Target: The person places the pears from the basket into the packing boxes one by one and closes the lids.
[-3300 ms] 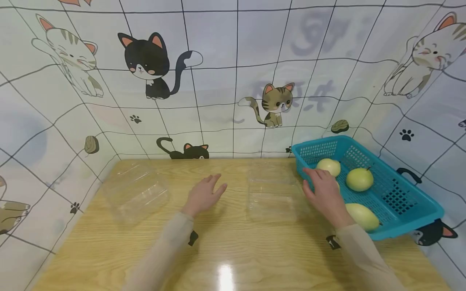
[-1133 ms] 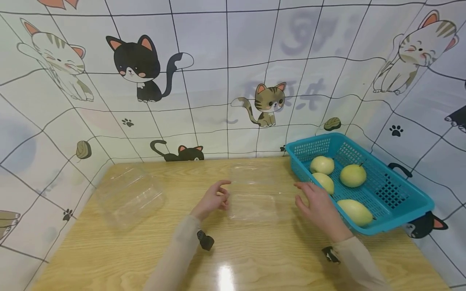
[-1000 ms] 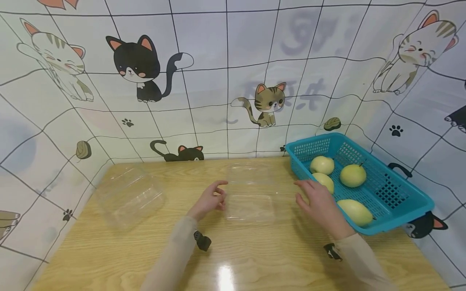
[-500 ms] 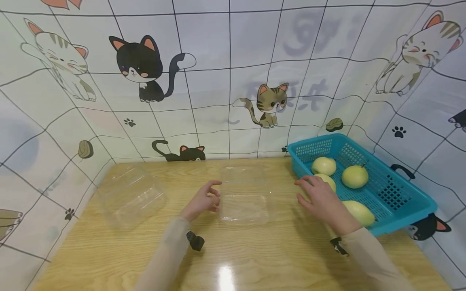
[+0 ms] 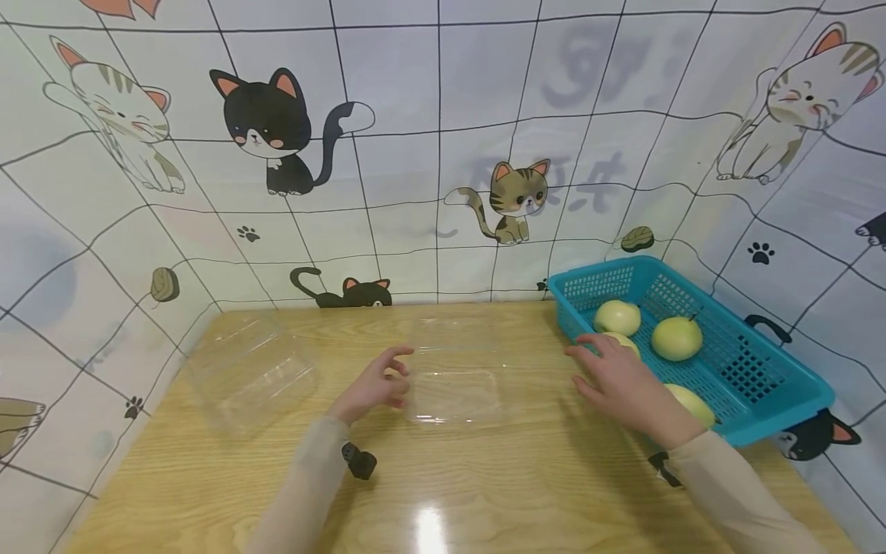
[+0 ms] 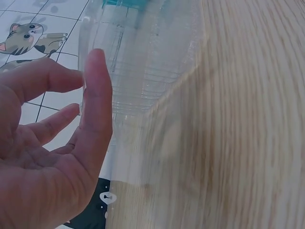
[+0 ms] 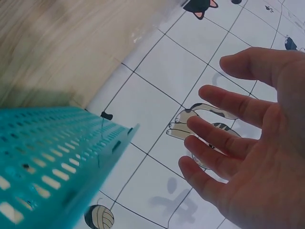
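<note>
Head view, left to right: there's a clear plastic box over on the left of the wooden table, then the left hand with its thumb and fingertips pinched on the left edge of a second clear tub sitting around mid-table. Right of that, a gap of bare wood, then the right hand, loosely spread and holding nothing, just by the left side of a blue basket with four yellow-green fruits in it.
</note>
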The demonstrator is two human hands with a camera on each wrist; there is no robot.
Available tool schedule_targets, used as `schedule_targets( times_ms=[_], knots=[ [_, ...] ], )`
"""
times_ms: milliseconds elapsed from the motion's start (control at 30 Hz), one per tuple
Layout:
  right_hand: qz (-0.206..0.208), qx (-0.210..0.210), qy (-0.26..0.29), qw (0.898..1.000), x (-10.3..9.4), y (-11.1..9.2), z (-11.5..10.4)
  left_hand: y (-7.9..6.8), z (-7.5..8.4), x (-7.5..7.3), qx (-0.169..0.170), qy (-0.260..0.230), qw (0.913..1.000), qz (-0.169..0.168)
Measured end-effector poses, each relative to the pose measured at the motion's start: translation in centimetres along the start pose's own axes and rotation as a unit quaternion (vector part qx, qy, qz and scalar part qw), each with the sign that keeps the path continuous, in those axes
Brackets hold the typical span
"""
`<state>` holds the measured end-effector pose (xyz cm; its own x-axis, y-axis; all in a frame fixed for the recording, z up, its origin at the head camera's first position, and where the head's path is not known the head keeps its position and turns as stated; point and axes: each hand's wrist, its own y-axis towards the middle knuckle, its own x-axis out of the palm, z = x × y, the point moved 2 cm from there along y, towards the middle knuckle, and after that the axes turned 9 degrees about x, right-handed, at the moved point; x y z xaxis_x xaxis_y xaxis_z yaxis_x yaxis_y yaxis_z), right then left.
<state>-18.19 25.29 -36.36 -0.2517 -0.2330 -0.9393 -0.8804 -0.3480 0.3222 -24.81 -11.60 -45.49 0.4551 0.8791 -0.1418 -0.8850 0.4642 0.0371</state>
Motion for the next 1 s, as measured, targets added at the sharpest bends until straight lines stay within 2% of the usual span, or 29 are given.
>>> schedule_targets(
  times_ms=[167,333,700,833,1000],
  knots=[
    [0.021,-0.016,-0.003,1.000,-1.0,-0.2,0.0,-0.2,-0.2,-0.6,0.002,0.004,1.0000,0.000],
    [0.021,-0.018,-0.007,1.000,-1.5,-0.5,0.2,-0.5,-0.5,-1.0,0.004,0.006,1.0000,0.004],
    [0.035,-0.015,-0.018,0.999,-2.8,-1.3,1.9,-1.0,-0.7,-0.7,0.006,0.008,0.9998,0.014],
    [0.025,-0.010,-0.025,0.999,-3.4,-1.3,2.4,-1.1,-0.9,-0.5,0.007,0.003,0.9998,0.018],
    [-0.010,0.008,-0.041,0.999,-3.8,-1.4,3.1,-1.3,-1.0,-0.5,0.016,0.008,0.9996,0.021]
  ],
)
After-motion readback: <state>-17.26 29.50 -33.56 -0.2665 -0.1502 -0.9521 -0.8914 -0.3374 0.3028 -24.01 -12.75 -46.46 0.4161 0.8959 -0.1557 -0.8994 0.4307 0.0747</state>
